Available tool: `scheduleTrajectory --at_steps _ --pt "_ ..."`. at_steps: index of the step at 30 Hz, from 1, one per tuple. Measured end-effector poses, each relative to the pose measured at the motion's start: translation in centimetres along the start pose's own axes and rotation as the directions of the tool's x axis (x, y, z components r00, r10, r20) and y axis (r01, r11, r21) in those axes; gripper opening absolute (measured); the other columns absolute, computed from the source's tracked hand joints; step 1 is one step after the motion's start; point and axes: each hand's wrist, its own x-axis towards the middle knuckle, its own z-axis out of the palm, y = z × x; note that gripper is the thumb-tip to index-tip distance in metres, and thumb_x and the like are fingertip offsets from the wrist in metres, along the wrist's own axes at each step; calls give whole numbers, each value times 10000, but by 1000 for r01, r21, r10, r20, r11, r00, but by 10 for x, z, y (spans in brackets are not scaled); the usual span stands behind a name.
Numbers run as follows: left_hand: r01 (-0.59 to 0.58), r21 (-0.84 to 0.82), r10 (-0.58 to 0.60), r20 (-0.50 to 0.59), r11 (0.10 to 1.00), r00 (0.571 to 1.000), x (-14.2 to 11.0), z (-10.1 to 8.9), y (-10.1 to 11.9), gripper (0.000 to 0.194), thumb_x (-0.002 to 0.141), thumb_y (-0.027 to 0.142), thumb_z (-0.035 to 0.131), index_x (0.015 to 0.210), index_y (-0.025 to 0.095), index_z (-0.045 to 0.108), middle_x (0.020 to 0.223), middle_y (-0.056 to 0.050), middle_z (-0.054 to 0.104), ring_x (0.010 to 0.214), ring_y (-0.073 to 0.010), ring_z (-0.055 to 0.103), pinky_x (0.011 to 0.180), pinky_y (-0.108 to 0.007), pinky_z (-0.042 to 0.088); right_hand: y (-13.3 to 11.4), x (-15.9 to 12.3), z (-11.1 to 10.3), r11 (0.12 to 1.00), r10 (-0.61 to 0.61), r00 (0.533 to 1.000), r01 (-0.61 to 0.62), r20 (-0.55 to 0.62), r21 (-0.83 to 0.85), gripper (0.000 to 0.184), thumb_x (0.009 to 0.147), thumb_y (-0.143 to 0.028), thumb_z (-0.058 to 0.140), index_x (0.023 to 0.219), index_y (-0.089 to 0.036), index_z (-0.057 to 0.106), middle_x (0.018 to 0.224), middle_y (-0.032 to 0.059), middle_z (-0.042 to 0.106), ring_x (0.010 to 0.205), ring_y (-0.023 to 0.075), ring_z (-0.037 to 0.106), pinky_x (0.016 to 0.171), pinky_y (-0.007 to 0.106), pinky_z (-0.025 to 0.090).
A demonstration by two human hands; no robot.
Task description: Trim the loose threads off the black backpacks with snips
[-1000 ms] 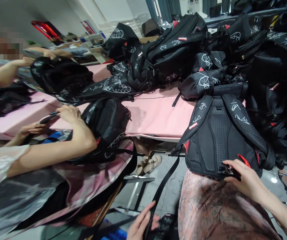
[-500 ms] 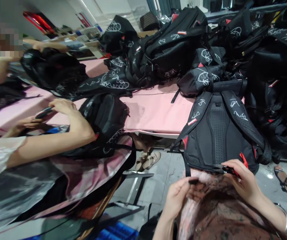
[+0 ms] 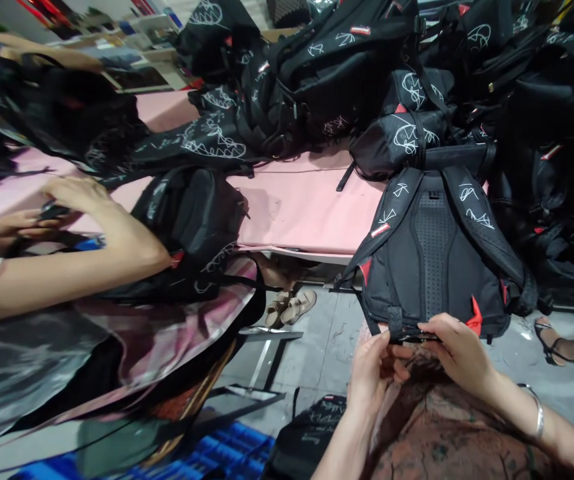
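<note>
A black backpack (image 3: 434,260) with white scribble marks and red tabs hangs off the edge of the pink table (image 3: 307,213), back panel facing me. My left hand (image 3: 374,363) pinches a black strap end at the pack's bottom edge. My right hand (image 3: 459,350), a silver bangle on its wrist, grips the same bottom edge beside a red tab (image 3: 474,319). Both hands are closed and nearly touch each other over my patterned lap.
Many more black backpacks (image 3: 347,73) are heaped on the table's far side and right. A co-worker on the left handles another black backpack (image 3: 191,227) with both hands (image 3: 74,197). Sandals (image 3: 289,308) lie under the table. A dark bag (image 3: 311,427) lies on the floor.
My left hand has risen from the dangling strap near the floor to the pack's bottom edge, meeting my right hand. The view has tilted downward.
</note>
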Motion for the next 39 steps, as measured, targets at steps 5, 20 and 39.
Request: scheduleTrajectory --at_steps 5,20,39 --pt "-10 27 9 32 1000 999 0 2 0 284 697 389 609 717 106 582 495 -22 616 282 -66 433 291 -164 277 -5 0 3 994 -13 999 17 37 -110 235 851 -138 395 982 -177 586 909 95 619 820 216 578 695 338 467" --pt "-228 379 253 -15 897 967 -2 -33 10 400 682 541 587 610 158 496 320 46 452 282 -75 384 332 -179 304 -6 37 -24 959 182 948 -113 -261 261 234 813 -195 456 590 -180 525 591 -3 539 580 117 500 546 217 375" --pt "-834 515 287 844 -197 453 35 61 -50 241 856 240 431 1016 171 598 925 -88 671 854 -205 609 731 -322 487 106 -35 -49 824 563 578 -450 -591 345 330 677 -433 632 816 -138 678 838 83 644 790 201 571 733 333 448"
